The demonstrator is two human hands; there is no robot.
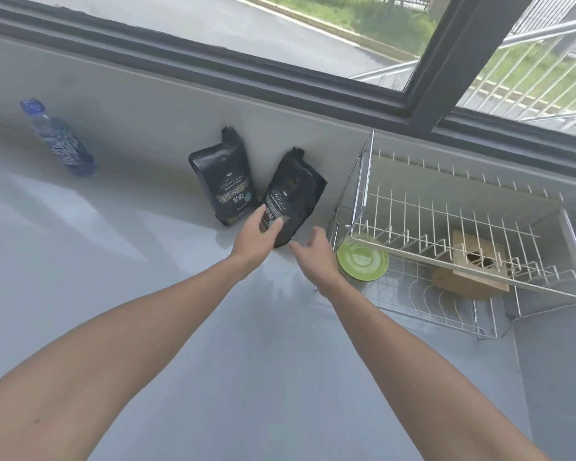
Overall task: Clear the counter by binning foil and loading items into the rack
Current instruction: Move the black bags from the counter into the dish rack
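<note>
Two black coffee bags lean against the back wall of the grey counter. The left bag (225, 181) stands free. My left hand (255, 239) touches the lower front of the right bag (295, 194), fingers spread on its label. Just right of that bag's base, my right hand (315, 257) hovers with open fingers and nothing in it. A two-tier wire dish rack (446, 224) stands at the right. On its lower tier lie a green plate (363, 262) and a wooden box (473, 271).
A blue-labelled water bottle (59, 141) stands on the counter at the far left. A window with a dark frame (280, 81) runs along the back above the wall. The grey counter (180, 327) stretches toward me.
</note>
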